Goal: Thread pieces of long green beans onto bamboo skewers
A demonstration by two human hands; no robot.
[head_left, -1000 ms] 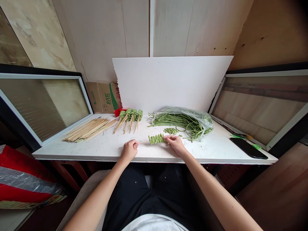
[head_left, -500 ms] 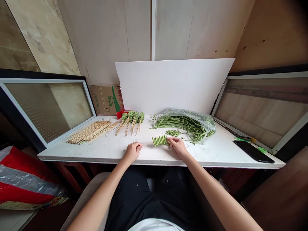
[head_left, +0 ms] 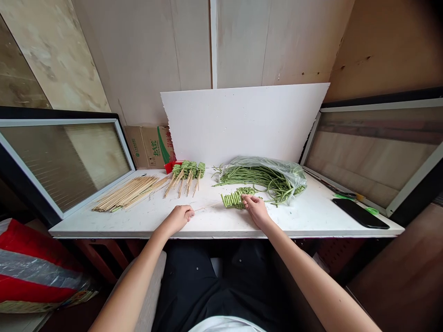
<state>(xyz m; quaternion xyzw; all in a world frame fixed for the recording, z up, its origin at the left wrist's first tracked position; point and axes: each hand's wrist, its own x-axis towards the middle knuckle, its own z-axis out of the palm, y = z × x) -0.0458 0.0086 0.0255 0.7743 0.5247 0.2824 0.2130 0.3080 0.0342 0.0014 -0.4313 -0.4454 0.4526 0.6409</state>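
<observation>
Near the table's front edge, my left hand (head_left: 180, 218) pinches the bare end of a thin skewer (head_left: 207, 206). Cut green bean pieces (head_left: 232, 199) sit side by side across the skewer's other end. My right hand (head_left: 255, 206) is closed on the right end of that row of beans. Just behind it lies a small pile of chopped bean bits (head_left: 246, 190). Long green beans (head_left: 256, 176) spill from a clear plastic bag (head_left: 294, 170) at the back right.
Bare skewers (head_left: 126, 193) lie at the left, beside finished bean skewers (head_left: 188, 170) near a cardboard box (head_left: 150, 147). A black phone (head_left: 360, 213) and scissors (head_left: 346, 194) are at the right. A white board (head_left: 242, 124) stands at the back.
My left hand has moved left along the skewer, away from the beans, so more bare skewer shows. My right hand stays at the bean row. The whole view has shifted slightly.
</observation>
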